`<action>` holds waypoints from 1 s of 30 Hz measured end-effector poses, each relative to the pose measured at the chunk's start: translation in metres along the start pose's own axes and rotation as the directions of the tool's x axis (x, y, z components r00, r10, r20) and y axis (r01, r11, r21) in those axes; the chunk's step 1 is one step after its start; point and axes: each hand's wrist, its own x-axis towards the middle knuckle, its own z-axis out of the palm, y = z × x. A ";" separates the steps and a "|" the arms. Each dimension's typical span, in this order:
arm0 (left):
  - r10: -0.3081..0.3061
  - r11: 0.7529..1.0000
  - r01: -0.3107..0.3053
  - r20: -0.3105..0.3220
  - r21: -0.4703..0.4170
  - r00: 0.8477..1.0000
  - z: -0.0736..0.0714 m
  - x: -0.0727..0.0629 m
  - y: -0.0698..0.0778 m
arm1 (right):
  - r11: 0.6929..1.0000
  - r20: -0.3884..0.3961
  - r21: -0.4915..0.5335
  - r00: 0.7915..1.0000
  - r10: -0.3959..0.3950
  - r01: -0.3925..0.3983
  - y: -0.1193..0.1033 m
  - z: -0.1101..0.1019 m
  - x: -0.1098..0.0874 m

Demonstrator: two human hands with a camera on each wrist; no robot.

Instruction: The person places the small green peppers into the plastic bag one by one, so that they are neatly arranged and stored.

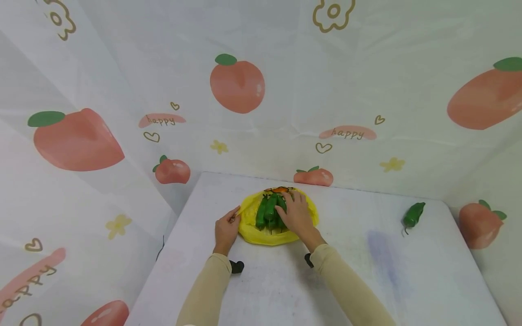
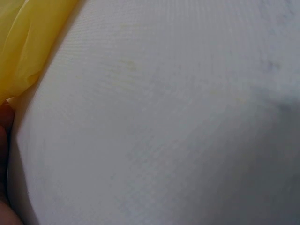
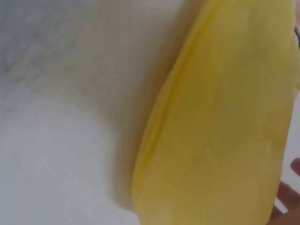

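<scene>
A yellow plastic bag (image 1: 261,237) lies spread on the table with its mouth open. Several long green peppers (image 1: 270,209) lie side by side inside it. At the bag's left rim, my left hand (image 1: 226,231) pinches the yellow plastic between thumb and fingers. My right hand (image 1: 297,215) reaches over the right rim onto the peppers, its thumb and fingers either side of one of them; I cannot tell if it grips that pepper. In the right wrist view, the bag's side (image 3: 220,131) covers most of that hand.
One more green pepper (image 1: 413,214) lies by itself at the right of the white table (image 1: 346,280). An orange patch with dark lines (image 1: 279,190) shows at the bag's back edge. Fruit-printed white sheeting (image 1: 277,127) hangs behind and at both sides.
</scene>
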 end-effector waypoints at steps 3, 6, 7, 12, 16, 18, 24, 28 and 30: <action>-0.007 1.000 0.007 0.000 -0.004 1.000 0.000 0.000 0.000 | 0.996 -0.007 -0.091 1.000 -0.012 0.012 0.004 -0.001 -0.003; -0.010 1.000 0.010 0.001 -0.009 1.000 0.000 0.000 -0.002 | 0.993 0.000 -0.115 1.000 0.009 -0.009 0.008 -0.002 -0.005; -0.011 1.000 0.011 0.002 -0.011 1.000 0.001 0.000 -0.002 | 0.993 0.008 -0.119 1.000 0.020 -0.019 0.010 -0.002 -0.006; 0.001 1.000 -0.001 -0.001 -0.019 1.000 0.001 0.001 -0.003 | 0.990 0.061 -0.131 0.996 0.064 -0.055 0.016 -0.004 -0.008; 0.002 1.000 -0.002 0.002 -0.020 1.000 0.001 0.001 -0.003 | 0.988 0.086 -0.141 0.994 0.071 -0.059 0.021 -0.008 -0.009; -0.004 1.000 0.004 0.006 -0.017 1.000 0.001 0.001 -0.002 | 0.988 0.093 -0.145 0.993 0.073 -0.059 0.024 -0.011 -0.010; 0.000 1.000 0.000 0.014 -0.008 1.000 -0.001 0.001 0.001 | 0.980 0.113 -0.185 0.989 0.098 -0.076 0.037 -0.017 -0.012; 0.005 1.000 -0.005 0.011 -0.011 1.000 -0.002 0.001 0.000 | 0.977 0.119 -0.193 0.986 0.113 -0.089 0.046 -0.020 -0.013; 0.006 1.000 -0.006 0.009 -0.014 1.000 -0.002 0.001 0.000 | 0.978 0.116 -0.189 0.987 0.115 -0.092 0.050 -0.022 -0.014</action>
